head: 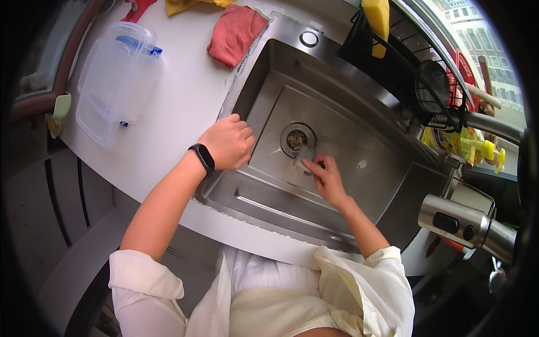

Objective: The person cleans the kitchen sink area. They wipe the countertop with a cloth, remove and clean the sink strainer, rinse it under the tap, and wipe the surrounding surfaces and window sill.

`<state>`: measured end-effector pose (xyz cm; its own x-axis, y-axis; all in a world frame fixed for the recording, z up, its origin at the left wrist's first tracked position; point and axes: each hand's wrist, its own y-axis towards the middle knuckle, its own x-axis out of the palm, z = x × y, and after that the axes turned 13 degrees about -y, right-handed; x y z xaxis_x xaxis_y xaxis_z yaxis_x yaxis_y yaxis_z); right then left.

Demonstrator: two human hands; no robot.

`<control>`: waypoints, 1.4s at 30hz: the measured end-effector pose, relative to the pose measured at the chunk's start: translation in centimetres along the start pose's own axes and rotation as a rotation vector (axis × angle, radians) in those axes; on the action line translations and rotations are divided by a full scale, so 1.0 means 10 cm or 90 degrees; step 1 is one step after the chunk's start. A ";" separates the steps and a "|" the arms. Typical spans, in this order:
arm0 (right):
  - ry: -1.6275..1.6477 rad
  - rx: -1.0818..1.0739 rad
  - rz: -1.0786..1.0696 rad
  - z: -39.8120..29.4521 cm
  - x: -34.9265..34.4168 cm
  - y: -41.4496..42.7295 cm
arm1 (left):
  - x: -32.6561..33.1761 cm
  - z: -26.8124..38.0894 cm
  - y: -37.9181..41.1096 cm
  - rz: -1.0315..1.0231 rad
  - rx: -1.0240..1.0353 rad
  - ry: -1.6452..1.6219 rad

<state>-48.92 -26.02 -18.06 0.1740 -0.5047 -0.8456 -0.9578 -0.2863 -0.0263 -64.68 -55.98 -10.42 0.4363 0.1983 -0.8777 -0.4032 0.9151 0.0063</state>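
Note:
Inside the stainless steel sink (358,139), my right hand (330,179) pinches a small, flat, greyish translucent piece (304,159) between thumb and fingers. The piece is blurred and its exact kind cannot be told. It overlaps the near right rim of the round drain (290,135). Bits of brown and yellowish food scraps (296,139) lie in the drain's strainer. My left hand (227,143) is curled into a fist over the sink's left rim, with a black fitness band on the wrist. Nothing shows in its fingers.
Clear plastic containers or lids (118,84) and a folded red cloth (238,36) lie on the white counter. A black rack (391,63) holds a yellow sponge (376,25). At right are a yellow pump bottle (454,141) and the metal faucet head (454,221).

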 end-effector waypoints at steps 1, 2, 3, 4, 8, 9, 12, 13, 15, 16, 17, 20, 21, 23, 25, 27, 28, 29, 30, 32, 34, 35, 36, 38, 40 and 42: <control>-0.019 -0.034 -0.061 -0.03 0.02 -0.10 | 0.00 0.00 0.01 0.002 0.002 0.001; -0.037 -0.069 -0.122 -0.04 0.08 -0.22 | 0.00 0.00 0.01 0.004 0.003 0.002; -0.054 -0.105 -0.180 -0.02 0.19 -0.30 | -0.02 0.00 0.01 0.003 0.004 0.006; -0.113 -0.138 -0.230 0.02 0.34 -0.36 | -0.03 0.00 0.02 0.000 0.006 0.009; -0.151 -0.131 -0.132 0.27 0.83 -0.20 | -0.05 -0.01 0.05 0.001 0.006 0.010; -0.151 -0.099 -0.112 0.25 0.81 -0.03 | -0.02 0.01 0.02 0.001 0.002 0.002; -0.146 -0.035 -0.035 0.29 0.66 0.22 | -0.01 -0.01 0.01 -0.002 0.002 0.006; -0.138 -0.025 -0.007 0.26 0.60 0.29 | -0.02 -0.01 0.02 -0.009 0.002 0.010; -0.083 -0.027 0.018 0.11 0.34 0.28 | -0.02 0.00 0.03 -0.021 0.000 0.015; -0.058 -0.027 0.025 0.04 0.24 0.19 | -0.02 0.02 0.02 -0.015 -0.005 0.008; -0.046 -0.050 -0.021 -0.01 0.22 0.07 | -0.02 0.02 0.01 -0.010 -0.010 0.002; -0.037 -0.153 -0.154 -0.14 0.27 -0.20 | -0.01 0.02 0.02 0.001 -0.008 -0.001; -0.047 -0.207 -0.199 -0.09 0.45 -0.29 | -0.02 0.01 0.03 0.001 -0.003 0.002; -0.102 -0.284 -0.228 -0.04 0.67 -0.30 | -0.03 0.00 0.04 0.003 0.002 0.003; -0.188 -0.325 -0.195 0.03 0.83 -0.17 | -0.02 0.01 0.04 -0.005 -0.004 0.010; -0.232 -0.234 -0.120 0.13 0.93 0.01 | -0.04 0.03 0.04 -0.020 -0.014 0.022; -0.243 -0.171 -0.100 0.22 0.89 0.12 | -0.04 0.03 0.03 -0.015 -0.014 0.018; -0.254 -0.108 -0.079 0.29 0.85 0.18 | -0.03 0.02 0.03 -0.009 -0.012 0.013; -0.213 -0.054 -0.033 0.32 0.75 0.20 | -0.02 0.01 0.03 -0.003 -0.012 0.008; -0.126 0.047 0.060 0.35 0.48 0.30 | -0.01 -0.01 0.02 -0.003 -0.011 0.017; 0.053 0.190 0.060 0.31 0.19 0.28 | 0.01 0.01 0.01 0.001 -0.012 0.011; 0.142 0.260 0.058 0.33 0.10 0.26 | 0.01 0.01 -0.01 0.005 -0.016 0.003; 0.099 0.260 0.095 0.50 0.09 0.19 | 0.00 0.01 0.01 0.010 -0.011 -0.002; 0.022 0.254 0.167 0.90 0.30 0.09 | -0.01 0.01 0.02 0.016 -0.003 -0.002; -0.117 0.294 0.185 0.98 0.55 0.14 | -0.01 0.01 0.04 0.016 0.002 0.002; -0.180 0.293 0.203 0.90 0.76 0.25 | -0.03 0.01 0.03 0.006 0.000 0.010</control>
<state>-52.02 -23.26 -29.31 -0.1432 -0.2548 -0.9563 -0.9642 0.2539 0.0767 -64.84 -55.72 -10.11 0.4194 0.2010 -0.8853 -0.4072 0.9132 0.0144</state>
